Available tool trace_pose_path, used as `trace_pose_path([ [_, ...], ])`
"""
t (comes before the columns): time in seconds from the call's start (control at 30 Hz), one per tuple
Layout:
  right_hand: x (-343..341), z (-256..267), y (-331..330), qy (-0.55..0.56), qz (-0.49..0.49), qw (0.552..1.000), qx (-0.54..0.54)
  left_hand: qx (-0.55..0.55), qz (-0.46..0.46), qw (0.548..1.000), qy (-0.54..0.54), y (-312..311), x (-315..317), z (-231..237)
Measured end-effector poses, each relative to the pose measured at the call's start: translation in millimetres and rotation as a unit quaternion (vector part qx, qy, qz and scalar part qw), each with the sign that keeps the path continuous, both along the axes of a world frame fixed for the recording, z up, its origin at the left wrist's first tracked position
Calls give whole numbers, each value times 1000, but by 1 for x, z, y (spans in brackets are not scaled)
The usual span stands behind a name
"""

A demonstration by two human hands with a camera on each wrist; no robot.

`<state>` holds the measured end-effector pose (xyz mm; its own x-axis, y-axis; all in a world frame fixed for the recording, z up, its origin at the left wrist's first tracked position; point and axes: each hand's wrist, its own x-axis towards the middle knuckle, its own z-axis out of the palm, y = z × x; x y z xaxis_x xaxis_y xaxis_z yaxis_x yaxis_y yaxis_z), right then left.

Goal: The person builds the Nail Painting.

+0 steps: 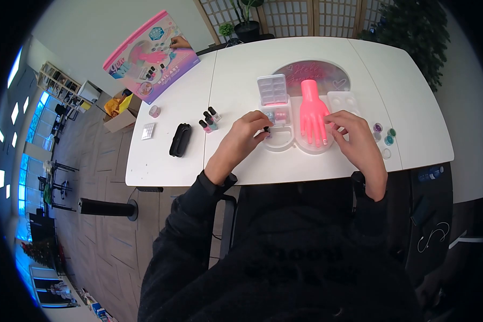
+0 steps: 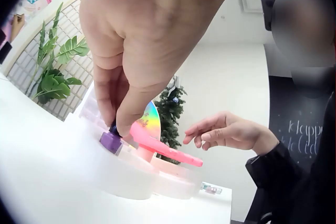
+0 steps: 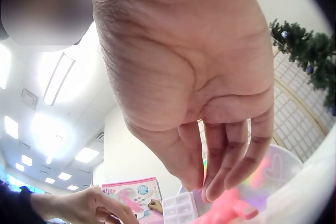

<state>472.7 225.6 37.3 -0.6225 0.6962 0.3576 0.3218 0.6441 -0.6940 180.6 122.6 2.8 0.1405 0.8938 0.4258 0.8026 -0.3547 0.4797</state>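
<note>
My left hand (image 1: pixel 244 131) pinches the black cap of a small purple nail polish bottle (image 2: pixel 111 142) at the left part of a white nail art station (image 1: pixel 280 144). In the left wrist view the bottle stands low against the station, cap upward. A pink model hand (image 1: pixel 312 111) lies on the station, fingers toward me. My right hand (image 1: pixel 358 140) hovers beside its fingers, with its own fingers loosely bent and nothing seen between them. In the right wrist view the thumb and fingertips (image 3: pixel 212 195) hang just over the pink model hand.
Left of the station stand several nail polish bottles (image 1: pixel 209 122), a black tray (image 1: pixel 180 140) and a small white case (image 1: pixel 148 131). A product box (image 1: pixel 153 59) stands at the back left. Several glitter pots (image 1: pixel 389 140) and a clear ring (image 1: pixel 386 153) lie at the right.
</note>
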Motion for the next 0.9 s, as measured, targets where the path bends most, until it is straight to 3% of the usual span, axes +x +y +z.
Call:
trace_pose_path([
  [0.13, -2, 1, -2, -8, -6, 1000, -2, 23, 1, 1000, -3, -5, 4, 10],
  [0.2, -1, 3, -3, -8, -6, 1000, -1, 26, 27, 997, -67, -9, -8, 27],
  [0.33, -1, 2, -2, -12, -11, 1000, 0, 38, 209, 977, -24, -13, -75, 30],
  [0.37, -2, 3, -2, -10, -7, 1000, 3, 41, 213, 976, -23, -13, -94, 23],
  [0.43, -2, 4, -3, -8, -9, 1000, -4, 22, 327, 944, 44, -13, -121, 7],
  [0.53, -3, 3, -3, -13, 2, 1000, -10, -54, 329, 943, -9, -15, -134, -1],
  [0.7, -2, 0, 1, -23, 11, 1000, 4, -61, 326, 943, -10, -12, -137, -2],
  [0.8, -3, 4, -2, -19, 8, 1000, 7, -52, 339, 939, -19, -13, -140, 2],
  [0.9, -2, 6, -3, -13, 1, 1000, 10, 32, 333, 942, -34, -18, -141, 22],
])
